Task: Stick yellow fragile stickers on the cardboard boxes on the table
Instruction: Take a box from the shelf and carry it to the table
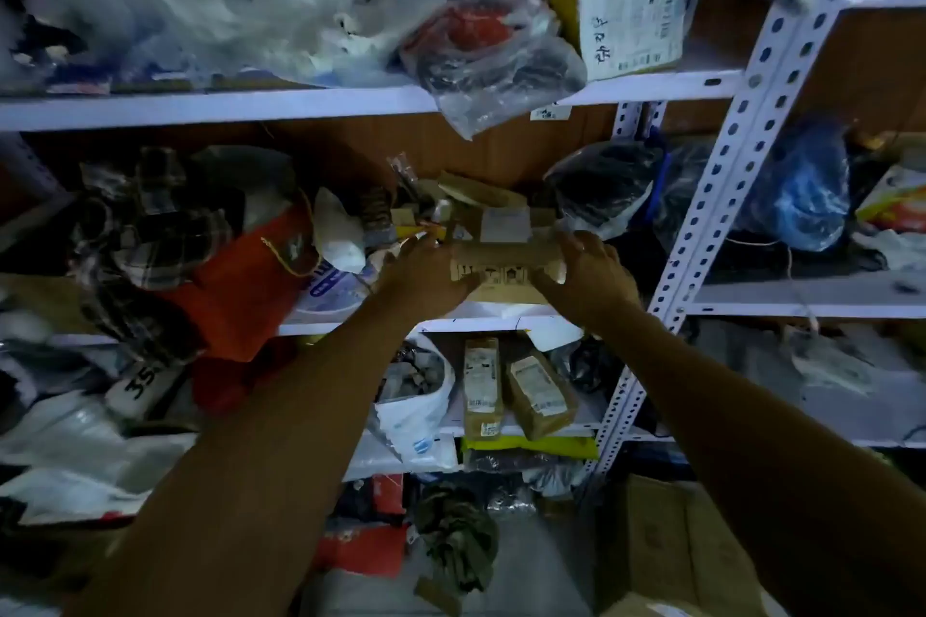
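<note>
A small brown cardboard box [503,261] with printed handling symbols on its front sits on the middle shelf [501,322] of a white metal rack. My left hand [426,276] grips its left end and my right hand [584,278] grips its right end. A white label [505,223] shows on the cardboard just behind the box. No yellow sticker is visible in either hand.
The shelves are crammed with plastic bags, a red bag [240,286], plaid cloth [150,226] and labelled parcels [631,23]. Two brown packets [516,388] lean on the shelf below. A perforated upright [711,195] stands to the right. Cardboard boxes [676,541] lie on the floor.
</note>
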`<state>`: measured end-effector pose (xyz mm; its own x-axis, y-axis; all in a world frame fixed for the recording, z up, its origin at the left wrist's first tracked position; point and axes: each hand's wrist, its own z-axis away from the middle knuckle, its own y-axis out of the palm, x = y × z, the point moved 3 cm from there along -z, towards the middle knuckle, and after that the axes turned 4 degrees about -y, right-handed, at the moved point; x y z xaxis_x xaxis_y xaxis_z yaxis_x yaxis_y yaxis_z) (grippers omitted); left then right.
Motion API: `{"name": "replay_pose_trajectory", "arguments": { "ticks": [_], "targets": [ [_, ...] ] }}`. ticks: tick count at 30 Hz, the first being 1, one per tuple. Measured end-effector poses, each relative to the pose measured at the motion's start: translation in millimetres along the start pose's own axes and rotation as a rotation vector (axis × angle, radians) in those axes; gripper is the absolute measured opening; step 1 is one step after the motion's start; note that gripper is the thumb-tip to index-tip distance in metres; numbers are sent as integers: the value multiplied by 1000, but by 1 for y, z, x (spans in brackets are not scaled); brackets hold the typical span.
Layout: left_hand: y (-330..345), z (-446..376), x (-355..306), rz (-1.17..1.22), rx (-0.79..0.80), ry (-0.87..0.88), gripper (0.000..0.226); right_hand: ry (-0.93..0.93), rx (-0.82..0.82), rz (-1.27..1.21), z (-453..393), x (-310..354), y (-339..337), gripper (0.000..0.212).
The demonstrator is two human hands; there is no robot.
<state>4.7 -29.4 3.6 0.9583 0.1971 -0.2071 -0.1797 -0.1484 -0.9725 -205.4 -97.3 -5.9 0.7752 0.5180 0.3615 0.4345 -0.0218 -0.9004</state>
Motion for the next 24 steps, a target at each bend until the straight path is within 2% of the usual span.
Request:
{"name": "replay_pose_trajectory", "arguments": {
  "ticks": [3, 8, 11, 12, 14, 17, 20, 24],
  "targets": [
    [10, -30, -1, 261, -75, -95, 56, 9, -30, -193, -28, -12, 7, 52],
    [23, -61, -4, 754, -186, -223, 62, 111, -55, -633, -59, -22, 22, 56],
    [37, -79, 0, 981, -180, -333, 44, 185, -90, -867, -71, -30, 36, 35],
    [42, -83, 1, 1039, -178, -375, 40, 200, -95, -915, -74, -31, 39, 37],
    [52, -91, 3, 1127, -190, -417, 39, 228, -76, -1001, -79, -35, 47, 54],
    [68, -99, 7, 1245, -199, -401, 34, 260, -75, -1083, -78, -40, 62, 72],
    [82, -101, 13, 1395, -187, -399, 44, 276, -88, -1171, -79, -40, 73, 71],
    [93, -105, 13, 1476, -181, -352, 48, 295, -153, -1206, -85, -39, 85, 57]
  ]
}}
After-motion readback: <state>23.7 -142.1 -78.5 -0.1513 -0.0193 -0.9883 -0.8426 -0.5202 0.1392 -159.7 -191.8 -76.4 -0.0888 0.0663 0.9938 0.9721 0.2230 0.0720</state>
